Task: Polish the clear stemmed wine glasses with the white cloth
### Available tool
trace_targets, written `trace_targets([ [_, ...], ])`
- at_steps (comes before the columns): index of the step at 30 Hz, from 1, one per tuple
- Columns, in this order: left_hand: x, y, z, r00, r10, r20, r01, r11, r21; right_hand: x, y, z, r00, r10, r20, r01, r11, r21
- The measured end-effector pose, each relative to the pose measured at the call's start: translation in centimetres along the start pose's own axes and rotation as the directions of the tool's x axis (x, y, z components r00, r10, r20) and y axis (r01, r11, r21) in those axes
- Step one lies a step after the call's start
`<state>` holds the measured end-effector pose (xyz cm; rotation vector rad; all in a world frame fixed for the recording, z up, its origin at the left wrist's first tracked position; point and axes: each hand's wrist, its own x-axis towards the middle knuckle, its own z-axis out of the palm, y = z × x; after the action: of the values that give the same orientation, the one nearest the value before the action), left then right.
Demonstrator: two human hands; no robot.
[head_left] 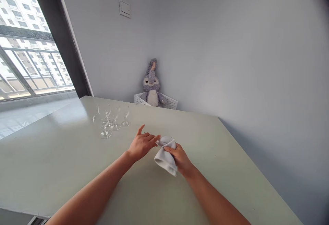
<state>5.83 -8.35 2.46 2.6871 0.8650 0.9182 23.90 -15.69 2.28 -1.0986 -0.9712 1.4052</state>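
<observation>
One white cloth (166, 160) is grasped in the right hand (181, 158) over the table (64, 153), its long axis running toward the person and slightly rightward, the loose folded end pointing nearer. The left hand (142, 145) meets its far end, one digit raised (whether it grips anything, I cannot tell). Stemmed glasses (116, 127) stand farther left.

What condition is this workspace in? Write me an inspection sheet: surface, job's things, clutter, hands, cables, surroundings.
Surface: pale green, glossy tabletop
Job's things: soft white cloth, anything wrapped inside unclear; clear stemmed drinking glasses grouped at left
Clutter: grey-purple plush toy in white perforated basket behind far edge
Hands: right hand grips the cloth; left hand at its edge
Cables: nothing seen
Surroundings: smooth grey-blue walls, square white wall switch
</observation>
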Motion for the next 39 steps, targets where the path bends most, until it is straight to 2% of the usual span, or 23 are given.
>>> trace_targets([
  [4, -0.2, -0.5, 0.4, 0.994, -0.055, 0.098, 0.062, 0.996, -0.068, 0.1, -0.4, -1.2, 0.987, -0.001, 0.162, 0.042, 0.967, -0.252],
  [7, -0.1, -0.1, 0.3, 0.967, -0.177, 0.181, 0.22, 0.941, -0.257, 0.1, -1.3, -2.1, 0.965, -0.055, 0.257, 0.174, 0.867, -0.468],
  [9, 0.0, 0.2, -0.2, 0.915, -0.251, 0.317, 0.366, 0.845, -0.39, 0.1, -2.0, -2.4, 0.93, -0.178, 0.322, 0.341, 0.745, -0.573],
  [11, 0.1, 0.5, -0.7, 0.843, -0.258, 0.472, 0.494, 0.719, -0.49, 0.1, -2.6, -2.6, 0.863, -0.318, 0.393, 0.505, 0.585, -0.635],
  [14, 0.3, 0.5, -1.2, 0.769, -0.151, 0.622, 0.596, 0.521, -0.61, 0.3, -3.0, -2.9, 0.768, -0.435, 0.469, 0.629, 0.38, -0.678],
  [17, 0.2, 0.1, -1.0, 0.714, -0.034, 0.7, 0.676, 0.293, -0.676, 0.6, -3.1, -3.4, 0.699, -0.513, 0.499, 0.68, 0.26, -0.685],
  [19, 0.1, -0.2, -0.5, 0.699, 0.013, 0.715, 0.706, 0.145, -0.693, 0.8, -2.9, -3.9, 0.66, -0.585, 0.471, 0.689, 0.222, -0.69],
  [21, -0.1, -0.3, 0.0, 0.711, 0.026, 0.703, 0.702, 0.03, -0.712, 1.1, -2.5, -4.5, 0.657, -0.649, 0.383, 0.654, 0.24, -0.717],
  [23, -0.2, -0.4, 0.4, 0.741, -0.012, 0.671, 0.67, -0.049, -0.741, 1.4, -2.0, -5.2, 0.688, -0.696, 0.207, 0.562, 0.33, -0.759],
  [25, -0.1, -0.4, 0.6, 0.769, -0.115, 0.629, 0.622, -0.089, -0.778, 1.6, -1.5, -5.7, 0.701, -0.713, -0.024, 0.447, 0.465, -0.764],
  [26, 0.0, -0.4, 0.6, 0.776, -0.182, 0.604, 0.599, -0.09, -0.796, 1.6, -1.3, -5.8, 0.69, -0.715, -0.114, 0.406, 0.513, -0.757],
  [27, 0.1, -0.4, 0.6, 0.776, -0.251, 0.579, 0.581, -0.073, -0.811, 1.5, -1.2, -5.7, 0.676, -0.721, -0.155, 0.387, 0.525, -0.758],
  [28, 0.2, -0.4, 0.6, 0.772, -0.314, 0.552, 0.571, -0.04, -0.82, 1.3, -1.2, -5.4, 0.665, -0.735, -0.133, 0.388, 0.493, -0.779],
  [29, 0.3, -0.3, 0.7, 0.769, -0.366, 0.523, 0.567, 0.013, -0.824, 1.1, -1.2, -5.0, 0.654, -0.755, -0.053, 0.41, 0.413, -0.813],
  [30, 0.3, -0.1, 0.8, 0.771, -0.408, 0.49, 0.567, 0.088, -0.819, 0.9, -1.2, -4.5, 0.64, -0.765, 0.07, 0.444, 0.294, -0.846],
  [32, 0.3, 0.4, 1.3, 0.785, -0.451, 0.424, 0.577, 0.287, -0.764, 0.5, -1.3, -3.3, 0.605, -0.72, 0.339, 0.516, 0.032, -0.856],
  [33, 0.2, 0.7, 1.5, 0.798, -0.451, 0.399, 0.581, 0.402, -0.708, 0.3, -1.3, -2.7, 0.592, -0.677, 0.437, 0.541, -0.068, -0.838],
  [35, -0.2, 1.5, 2.2, 0.842, -0.41, 0.351, 0.539, 0.641, -0.546, 0.1, -1.1, -1.7, 0.584, -0.603, 0.543, 0.569, -0.172, -0.804],
  [37, -0.6, 2.2, 2.7, 0.911, -0.303, 0.279, 0.391, 0.848, -0.357, 0.0, -1.0, -1.0, 0.609, -0.568, 0.553, 0.567, -0.175, -0.805],
  [39, -1.0, 2.6, 3.0, 0.969, -0.142, 0.203, 0.178, 0.969, -0.171, 0.0, -1.0, -0.7, 0.649, -0.578, 0.494, 0.538, -0.11, -0.836],
])
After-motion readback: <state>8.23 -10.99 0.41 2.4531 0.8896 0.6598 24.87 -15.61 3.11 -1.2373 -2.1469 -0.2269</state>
